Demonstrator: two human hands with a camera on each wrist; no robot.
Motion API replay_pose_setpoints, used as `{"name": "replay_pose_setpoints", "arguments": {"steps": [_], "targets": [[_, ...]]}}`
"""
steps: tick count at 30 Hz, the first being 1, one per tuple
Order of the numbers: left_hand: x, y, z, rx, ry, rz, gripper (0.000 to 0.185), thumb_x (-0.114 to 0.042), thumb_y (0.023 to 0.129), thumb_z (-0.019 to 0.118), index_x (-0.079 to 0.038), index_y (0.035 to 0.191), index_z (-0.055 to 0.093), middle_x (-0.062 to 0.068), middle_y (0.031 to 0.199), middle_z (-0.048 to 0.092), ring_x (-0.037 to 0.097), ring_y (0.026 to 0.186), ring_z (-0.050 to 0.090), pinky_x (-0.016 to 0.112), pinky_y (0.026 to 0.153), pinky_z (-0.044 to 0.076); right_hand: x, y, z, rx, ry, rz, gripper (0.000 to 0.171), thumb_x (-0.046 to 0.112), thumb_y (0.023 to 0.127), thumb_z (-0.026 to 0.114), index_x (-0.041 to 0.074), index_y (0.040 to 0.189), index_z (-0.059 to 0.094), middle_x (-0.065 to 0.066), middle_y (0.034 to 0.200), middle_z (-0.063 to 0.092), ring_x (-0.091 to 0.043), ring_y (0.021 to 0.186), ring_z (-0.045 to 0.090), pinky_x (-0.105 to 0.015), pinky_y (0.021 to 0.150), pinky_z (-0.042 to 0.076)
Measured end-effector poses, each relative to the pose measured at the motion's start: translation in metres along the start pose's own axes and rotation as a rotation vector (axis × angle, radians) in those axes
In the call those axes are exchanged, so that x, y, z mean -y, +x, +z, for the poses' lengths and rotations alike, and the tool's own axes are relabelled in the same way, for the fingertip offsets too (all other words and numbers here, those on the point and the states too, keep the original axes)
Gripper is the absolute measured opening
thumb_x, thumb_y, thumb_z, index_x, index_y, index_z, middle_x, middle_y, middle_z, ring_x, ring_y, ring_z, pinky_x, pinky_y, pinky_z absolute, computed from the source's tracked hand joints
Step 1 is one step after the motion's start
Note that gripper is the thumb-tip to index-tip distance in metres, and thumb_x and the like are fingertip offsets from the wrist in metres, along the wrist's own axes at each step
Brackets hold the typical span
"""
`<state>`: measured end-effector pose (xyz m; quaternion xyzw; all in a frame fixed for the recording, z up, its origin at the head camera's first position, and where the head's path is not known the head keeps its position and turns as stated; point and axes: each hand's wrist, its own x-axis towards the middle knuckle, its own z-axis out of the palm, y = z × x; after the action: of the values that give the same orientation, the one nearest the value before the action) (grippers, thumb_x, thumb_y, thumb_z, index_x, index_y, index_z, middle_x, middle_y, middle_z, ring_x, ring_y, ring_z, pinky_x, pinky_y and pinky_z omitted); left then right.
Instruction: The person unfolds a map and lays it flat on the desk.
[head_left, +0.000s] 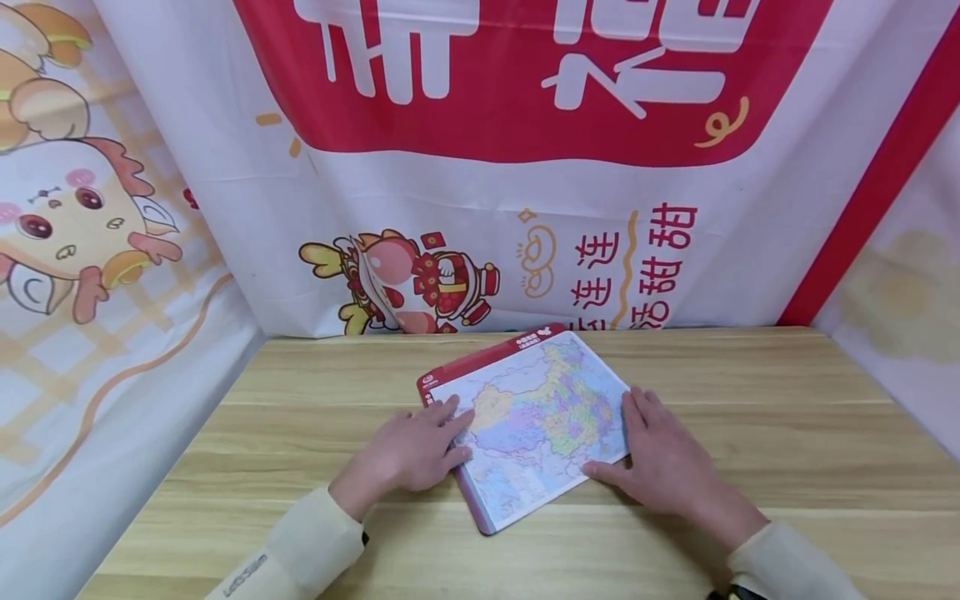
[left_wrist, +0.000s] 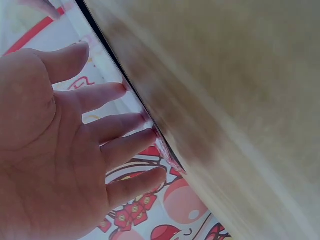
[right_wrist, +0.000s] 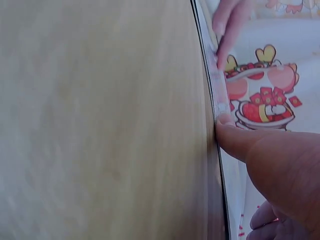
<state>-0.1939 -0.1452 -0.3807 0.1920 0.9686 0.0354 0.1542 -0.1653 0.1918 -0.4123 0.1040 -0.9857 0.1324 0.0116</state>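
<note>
A flat map board (head_left: 525, 417) with a red strip along its far edge lies at an angle on the wooden table. It shows a coloured map of China. My left hand (head_left: 420, 446) rests on its left edge, fingers spread over the map's surface. In the left wrist view, the fingers of that left hand (left_wrist: 65, 145) reach out nearly straight to the thin edge. At the lower right corner, my right hand (head_left: 660, 458) touches the board, thumb on the near edge and fingers along the right edge. The right wrist view shows the thumb (right_wrist: 240, 140) against the board's edge.
The wooden table (head_left: 787, 417) extends around the board on both sides. Behind it hangs a white cloth (head_left: 450, 192) with red lettering and cartoon figures. Another printed cloth (head_left: 112, 333) hangs at the left, and a pale one (head_left: 900, 317) at the right.
</note>
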Motion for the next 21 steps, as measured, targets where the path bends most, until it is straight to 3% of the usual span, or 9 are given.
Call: {"name": "replay_pose_setpoints", "arguments": {"steps": [6,10,16,21], "targets": [[-0.006,-0.016,0.002,-0.002,0.008,0.019,0.066,-0.053,0.105,0.058,-0.027,0.164,0.043,0.007,0.176,0.031,0.031,0.163,0.031,0.065,0.128,0.031,-0.011,0.004,-0.006,0.009,-0.005,0.004,0.120,0.075,0.089,0.068,-0.014,0.160,0.031,-0.037,0.168,0.028,-0.058,0.155,0.028,-0.069,0.123,0.034],[-0.009,-0.017,-0.002,-0.028,0.021,0.038,0.065,-0.050,0.106,0.058,-0.025,0.164,0.043,0.007,0.176,0.031,0.033,0.164,0.030,0.066,0.128,0.030,-0.011,0.005,-0.007,0.019,-0.024,-0.003,0.115,0.072,0.092,0.067,-0.015,0.159,0.032,-0.037,0.168,0.030,-0.057,0.155,0.029,-0.069,0.123,0.034],[-0.008,0.000,-0.013,-0.097,0.006,0.089,0.071,-0.044,0.104,0.063,-0.024,0.167,0.036,0.006,0.177,0.030,0.032,0.165,0.026,0.066,0.130,0.027,0.001,-0.001,-0.001,0.045,0.015,-0.025,0.106,0.066,0.097,0.065,-0.015,0.158,0.035,-0.036,0.167,0.032,-0.054,0.156,0.032,-0.066,0.125,0.035],[-0.004,0.023,-0.019,-0.065,-0.033,0.124,0.076,-0.045,0.104,0.064,-0.029,0.170,0.028,0.003,0.179,0.025,0.028,0.167,0.022,0.065,0.131,0.026,0.015,-0.009,0.001,0.103,0.049,0.000,0.106,0.068,0.097,0.064,-0.013,0.159,0.035,-0.034,0.168,0.031,-0.053,0.156,0.032,-0.066,0.124,0.036]]}}
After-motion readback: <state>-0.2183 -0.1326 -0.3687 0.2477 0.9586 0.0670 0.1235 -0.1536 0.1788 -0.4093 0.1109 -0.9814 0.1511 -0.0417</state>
